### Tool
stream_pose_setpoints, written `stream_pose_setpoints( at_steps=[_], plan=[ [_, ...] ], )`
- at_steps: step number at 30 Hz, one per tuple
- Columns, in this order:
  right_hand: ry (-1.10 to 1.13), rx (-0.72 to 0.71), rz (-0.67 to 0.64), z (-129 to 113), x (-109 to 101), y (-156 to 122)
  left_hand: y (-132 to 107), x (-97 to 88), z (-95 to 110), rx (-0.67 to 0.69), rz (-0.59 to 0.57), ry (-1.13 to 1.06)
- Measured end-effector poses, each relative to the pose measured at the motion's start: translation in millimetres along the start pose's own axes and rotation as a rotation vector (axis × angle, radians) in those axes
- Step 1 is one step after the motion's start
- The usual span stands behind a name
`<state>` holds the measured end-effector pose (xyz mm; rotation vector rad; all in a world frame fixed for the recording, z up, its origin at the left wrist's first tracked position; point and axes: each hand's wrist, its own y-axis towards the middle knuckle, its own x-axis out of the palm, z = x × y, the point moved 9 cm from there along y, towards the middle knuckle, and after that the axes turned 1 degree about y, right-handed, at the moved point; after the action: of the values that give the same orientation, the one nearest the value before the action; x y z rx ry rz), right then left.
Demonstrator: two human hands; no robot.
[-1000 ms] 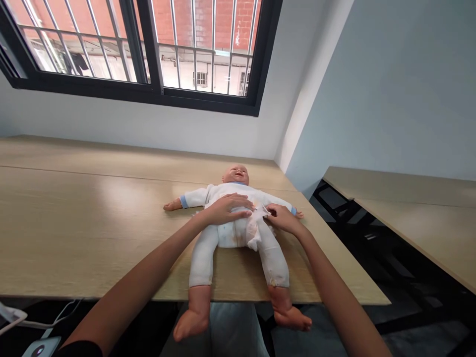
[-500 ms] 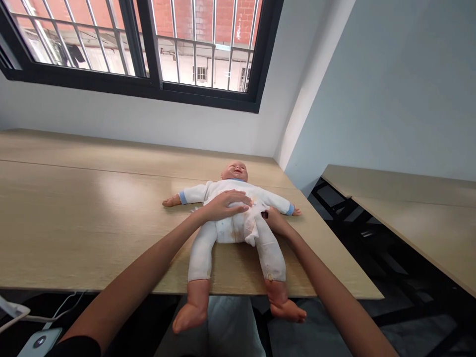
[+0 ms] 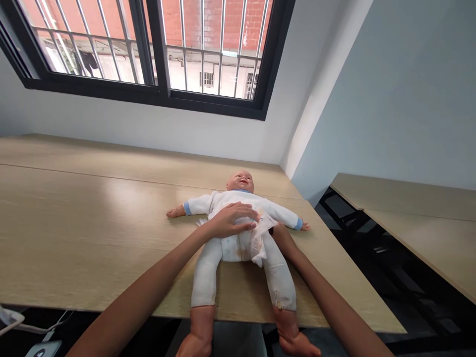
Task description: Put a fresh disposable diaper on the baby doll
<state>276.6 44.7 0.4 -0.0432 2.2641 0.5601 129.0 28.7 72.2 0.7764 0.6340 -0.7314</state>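
A baby doll (image 3: 241, 199) in white clothing with blue cuffs lies on its back, its feet reaching past the table's front edge. A thin white diaper (image 3: 234, 248) covers its lower belly and crotch, with a crumpled flap (image 3: 258, 245) on the right. My left hand (image 3: 234, 219) rests flat across the belly and the diaper's top, fingers stretched out. At the doll's hip on the right, my right hand (image 3: 283, 237) is closed at the diaper's side edge. Its fingertips are mostly hidden there, beside a small dark gap.
The doll lies on a light wooden table (image 3: 111, 238) against the wall under a barred window (image 3: 215, 54). A second table (image 3: 420, 238) stands to the right across a gap. A white cable and a pale device (image 3: 44, 348) are below the table's edge at lower left.
The view has tilted up slightly, so everything sits lower and a little further right. My left hand stays on the belly; my right hand remains at the hip, tucked slightly further behind the diaper's edge.
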Motion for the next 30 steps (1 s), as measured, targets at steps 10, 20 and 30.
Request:
stream_pose_setpoints(
  at_steps=[10,20,30],
  plan=[
    [0.004,-0.016,-0.086,-5.2,1.8,0.8,0.2,-0.4,-0.6,0.001,0.015,-0.002],
    [-0.103,-0.031,-0.128,-4.2,0.0,3.7,-0.2,-0.1,-2.4,0.016,0.017,-0.017],
    [-0.189,-0.029,-0.055,2.9,-2.3,9.7,-0.3,1.0,-4.4,0.034,0.009,-0.008]
  ],
)
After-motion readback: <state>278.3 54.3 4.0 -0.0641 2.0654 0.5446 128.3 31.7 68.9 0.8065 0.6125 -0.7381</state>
